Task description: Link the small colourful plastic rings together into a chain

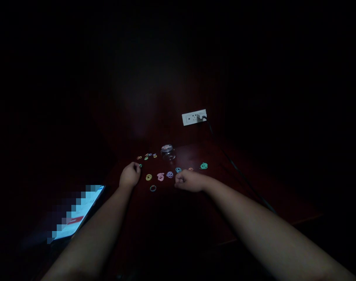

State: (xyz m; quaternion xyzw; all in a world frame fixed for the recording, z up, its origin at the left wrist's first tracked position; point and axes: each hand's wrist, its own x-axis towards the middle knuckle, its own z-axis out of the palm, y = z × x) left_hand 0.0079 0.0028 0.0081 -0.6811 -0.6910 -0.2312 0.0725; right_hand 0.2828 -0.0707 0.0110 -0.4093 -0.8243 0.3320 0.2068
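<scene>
Bands (160, 178) in coloured clusters lie on the dark surface (166, 207): a green one (140, 166) at the fingertips of the curled left hand (130, 175), blue ones (178, 170) just beyond the curled right hand (186, 180), others between. I cannot tell whether either grips anything.

Lying flat on table (192, 153): small pastel loops (160, 177) clustered by colour in loose row; mixed loops (149, 155) farther back, single ring (153, 191) nearer, green loop (140, 166) at left hand (131, 175).
</scene>
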